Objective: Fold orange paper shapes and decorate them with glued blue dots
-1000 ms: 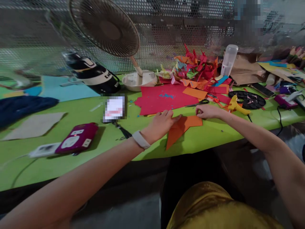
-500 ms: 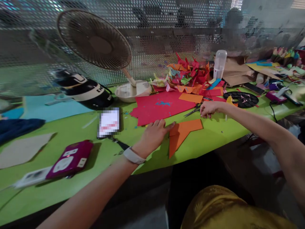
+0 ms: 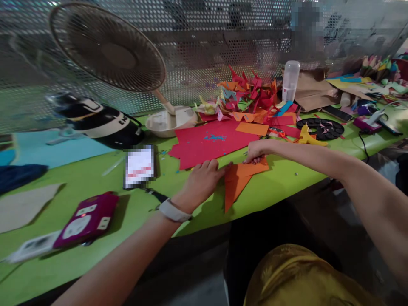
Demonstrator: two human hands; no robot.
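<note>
A folded sheet of orange paper [image 3: 237, 183] lies near the front edge of the green table, one pointed end toward me. My left hand [image 3: 204, 178] is at its upper left corner, fingers curled and the thumb laid along the edge. My right hand [image 3: 256, 151] is closed, its knuckles down on the paper's upper edge; the fingertips are hidden. Just behind both hands lies a red sheet [image 3: 207, 148] with small blue scraps on it. An orange strip [image 3: 251, 128] rests on the red sheet's right part.
Left stand a fan [image 3: 117, 55], a black bottle [image 3: 105, 123], a phone [image 3: 139, 166] and a purple power strip [image 3: 86, 221]. Behind are a pile of folded paper [image 3: 255, 93] and a clear bottle [image 3: 290, 80]. A yellow glue gun [image 3: 310, 137] and a black round tray [image 3: 331, 129] lie right.
My right hand has moved left and down, from beside the scissors onto the orange paper's upper edge. My left hand keeps its place at the corner. The view has shifted slightly.
</note>
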